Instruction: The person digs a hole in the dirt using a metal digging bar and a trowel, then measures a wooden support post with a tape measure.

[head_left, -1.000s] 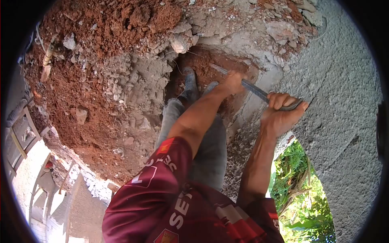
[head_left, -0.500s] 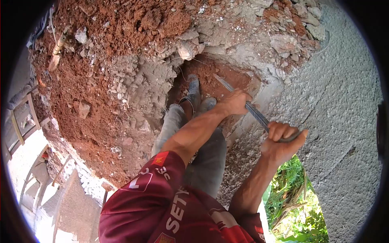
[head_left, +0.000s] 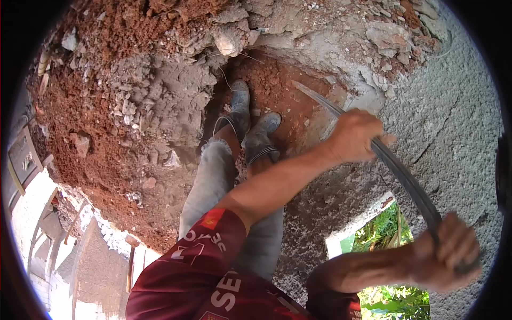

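A long dark metal digging bar (head_left: 401, 172) slants across the view, its narrow tip over the red soil (head_left: 296, 114) of a dug-out hollow. My left hand (head_left: 356, 134) is closed round its upper-middle stretch, knuckles up. Further back, my right hand (head_left: 449, 250) wraps the rear end, somewhat smeared by motion. Below the bar's tip and to its left, my two rubber boots (head_left: 241, 106) stand in the hollow, toes towards its far wall.
A rough grey plastered wall (head_left: 453, 122) runs close along the right. Broken concrete and loose stones (head_left: 228, 41) edge the hollow, with a heap of red earth (head_left: 85, 154) on the left. Thin wires stick out near the boots. Green plants (head_left: 381, 229) show through an opening lower right.
Both hands have moved right with the bar, my right hand also well down and closer to the wall. The bar's tip has shifted slightly up and right in view.
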{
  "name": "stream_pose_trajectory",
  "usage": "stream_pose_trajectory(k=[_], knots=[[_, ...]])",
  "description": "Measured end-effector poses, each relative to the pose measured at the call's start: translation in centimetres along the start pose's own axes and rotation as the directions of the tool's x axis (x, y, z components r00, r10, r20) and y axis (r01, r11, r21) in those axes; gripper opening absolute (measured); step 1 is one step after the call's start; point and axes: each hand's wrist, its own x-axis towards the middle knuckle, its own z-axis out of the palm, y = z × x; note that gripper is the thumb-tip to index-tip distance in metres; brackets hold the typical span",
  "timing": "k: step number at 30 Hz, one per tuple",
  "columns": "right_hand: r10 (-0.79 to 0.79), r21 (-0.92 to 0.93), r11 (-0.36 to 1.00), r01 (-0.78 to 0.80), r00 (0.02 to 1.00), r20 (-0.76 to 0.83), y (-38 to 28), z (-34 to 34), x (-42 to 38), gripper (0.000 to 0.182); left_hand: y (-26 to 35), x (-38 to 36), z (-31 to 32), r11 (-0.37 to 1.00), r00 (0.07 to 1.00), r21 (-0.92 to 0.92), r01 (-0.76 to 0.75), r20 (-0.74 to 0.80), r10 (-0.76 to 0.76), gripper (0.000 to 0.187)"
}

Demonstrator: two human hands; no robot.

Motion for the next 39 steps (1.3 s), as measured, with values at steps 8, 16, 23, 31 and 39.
stream_pose_trajectory(k=[8,16,23,31,39], knots=[[0.137,0.122,0.982,-0.141,0.990,0.039,13.8,3.6,-4.0,0.059,-15.2,-1.5,-3.4,0.825,0.714,0.256,0.504,0.413,-0.565,0.043],[0.110,0.125,0.982,-0.141,0.968,0.224,7.1,4.5,-6.7,0.056,-12.0,-4.2,-6.6,0.918,0.807,0.277,0.282,0.449,-0.384,0.039],[0.092,0.140,0.982,-0.125,0.971,0.219,-8.1,3.7,-2.0,0.047,-3.5,-7.6,-36.2,0.039,0.950,0.968,0.249,-0.252,0.185,0.076],[-0.176,-0.385,0.910,0.154,0.984,-0.022,-16.8,7.2,-2.7,0.038,-3.7,-10.2,-46.2,-0.094,0.888,0.883,0.460,-0.456,0.067,0.075],[0.015,-0.057,0.998,-0.004,0.978,0.207,-24.5,8.2,-0.3,0.042,4.2,-2.0,-29.5,0.641,0.905,0.713,0.285,-0.420,0.065,0.103]])
